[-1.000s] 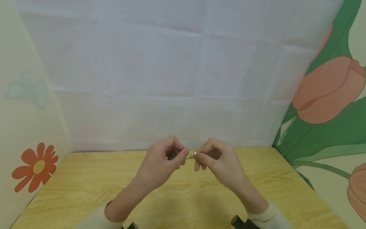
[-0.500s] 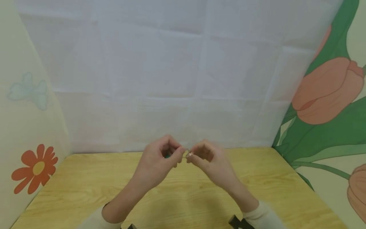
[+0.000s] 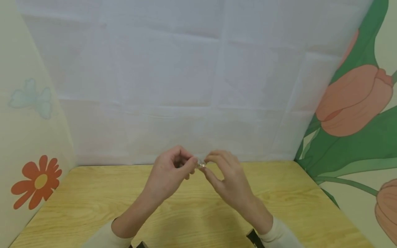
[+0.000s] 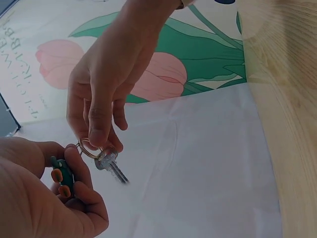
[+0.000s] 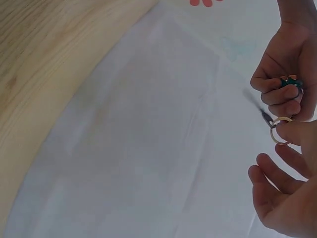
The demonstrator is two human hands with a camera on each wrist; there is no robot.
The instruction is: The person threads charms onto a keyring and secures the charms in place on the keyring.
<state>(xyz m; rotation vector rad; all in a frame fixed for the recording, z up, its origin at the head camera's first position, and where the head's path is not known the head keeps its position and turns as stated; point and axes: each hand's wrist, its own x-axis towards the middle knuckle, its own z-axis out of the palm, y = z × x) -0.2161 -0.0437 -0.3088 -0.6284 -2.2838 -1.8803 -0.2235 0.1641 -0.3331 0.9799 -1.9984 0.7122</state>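
Observation:
My left hand [image 3: 167,174] curls round a small green charm with orange parts [image 4: 65,171], seen best in the left wrist view. A gold key ring [image 5: 272,134] links the charm side to a silver key [image 4: 117,171]. With thumb and a finger, my right hand [image 3: 228,179] pinches this ring; its other fingers are more extended in the right wrist view. The key hangs from the ring between the two hands, its blade pointing away from them. In the head view the charm is hidden in the left hand, and ring and key are a small bright patch.
Both hands are raised above a light wooden table [image 3: 192,220]. Behind it hangs a creased white cloth [image 3: 173,75]. Side panels carry a red flower [image 3: 40,182] on the left and pink tulips [image 3: 356,103] on the right. Black wrist mounts show at the lower edge.
Both hands have drifted left, the right one farther. The right hand's fingers have straightened somewhat. The green charm has gone out of sight in the head view.

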